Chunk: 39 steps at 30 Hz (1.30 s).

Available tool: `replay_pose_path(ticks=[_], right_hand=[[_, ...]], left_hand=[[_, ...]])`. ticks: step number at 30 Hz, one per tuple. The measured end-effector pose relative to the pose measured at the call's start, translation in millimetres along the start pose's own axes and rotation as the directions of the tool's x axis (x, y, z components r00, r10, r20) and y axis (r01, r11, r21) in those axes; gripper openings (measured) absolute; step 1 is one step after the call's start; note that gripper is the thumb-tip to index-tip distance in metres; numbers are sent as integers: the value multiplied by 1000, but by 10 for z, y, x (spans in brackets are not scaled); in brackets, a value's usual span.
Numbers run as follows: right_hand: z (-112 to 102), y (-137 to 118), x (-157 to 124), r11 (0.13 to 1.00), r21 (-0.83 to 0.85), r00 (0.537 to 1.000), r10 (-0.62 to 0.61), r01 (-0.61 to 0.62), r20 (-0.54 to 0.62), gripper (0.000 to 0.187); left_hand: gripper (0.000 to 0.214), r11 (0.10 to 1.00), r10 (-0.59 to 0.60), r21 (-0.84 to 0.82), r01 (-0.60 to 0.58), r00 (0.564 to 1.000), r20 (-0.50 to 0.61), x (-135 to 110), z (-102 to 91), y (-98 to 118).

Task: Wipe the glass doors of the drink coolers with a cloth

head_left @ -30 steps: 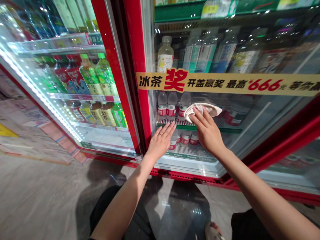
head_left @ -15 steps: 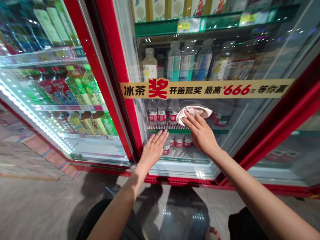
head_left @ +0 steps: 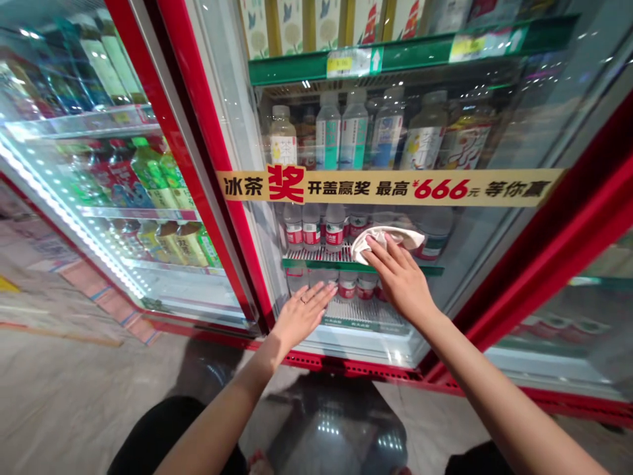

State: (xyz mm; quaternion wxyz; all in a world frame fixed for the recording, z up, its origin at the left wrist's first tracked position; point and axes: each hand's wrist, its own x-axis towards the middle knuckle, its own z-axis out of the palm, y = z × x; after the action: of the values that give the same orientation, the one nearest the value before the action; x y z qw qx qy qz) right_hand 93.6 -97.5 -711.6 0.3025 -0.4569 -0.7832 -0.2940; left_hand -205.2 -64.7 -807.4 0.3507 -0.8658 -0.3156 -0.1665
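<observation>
My right hand [head_left: 401, 277] presses a crumpled white cloth [head_left: 393, 237] flat against the glass door [head_left: 475, 264] of a red drinks fridge, just under a yellow banner sticker [head_left: 386, 188]. Its fingers lie stretched over the cloth. My left hand [head_left: 302, 315] rests flat and open on the same glass lower down, near the door's left edge, a ring on one finger. Behind the glass stand water bottles [head_left: 311, 227] with red labels on a wire shelf.
A second fridge door [head_left: 113, 198] at the left shows green and red drink bottles on lit shelves. The red frame post [head_left: 198, 165] separates the two doors. A red bottom rail [head_left: 356, 366] runs along the grey polished floor [head_left: 59, 396]. My knees show at the bottom.
The view has shifted up and right. Both hands have slid slightly lower on the glass, the cloth still under the right palm.
</observation>
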Motion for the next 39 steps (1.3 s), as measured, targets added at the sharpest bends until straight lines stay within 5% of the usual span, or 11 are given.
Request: replay_pose_path(ticks=[5, 12, 16, 24, 30, 34, 39], right_hand=[[40, 101, -106, 996, -21, 996, -85, 85, 2, 79], [81, 65, -99, 998, 5, 990, 56, -56, -130, 72], [98, 55, -118, 994, 63, 995, -82, 86, -64, 68], [63, 81, -111, 999, -45, 986, -25, 17, -165, 56], [57, 99, -159, 991, -51, 951, -131, 121, -281, 46], [36, 161, -199, 999, 24, 919, 44, -38, -391, 56], [46, 196, -233, 998, 57, 954, 2, 16, -301, 55]], left_hand=[[74, 998, -60, -14, 59, 997, -53, 288, -45, 103], [84, 992, -125, -48, 118, 972, -198, 867, -267, 139], [87, 986, -159, -79, 146, 965, -210, 1085, -352, 182], [87, 980, -176, -127, 155, 969, -173, 1146, -430, 127], [88, 977, -184, -146, 156, 961, -205, 1200, -485, 81], [88, 977, -200, -120, 176, 953, -227, 1246, -401, 94], [96, 971, -224, -132, 199, 951, -212, 1250, -243, 151]])
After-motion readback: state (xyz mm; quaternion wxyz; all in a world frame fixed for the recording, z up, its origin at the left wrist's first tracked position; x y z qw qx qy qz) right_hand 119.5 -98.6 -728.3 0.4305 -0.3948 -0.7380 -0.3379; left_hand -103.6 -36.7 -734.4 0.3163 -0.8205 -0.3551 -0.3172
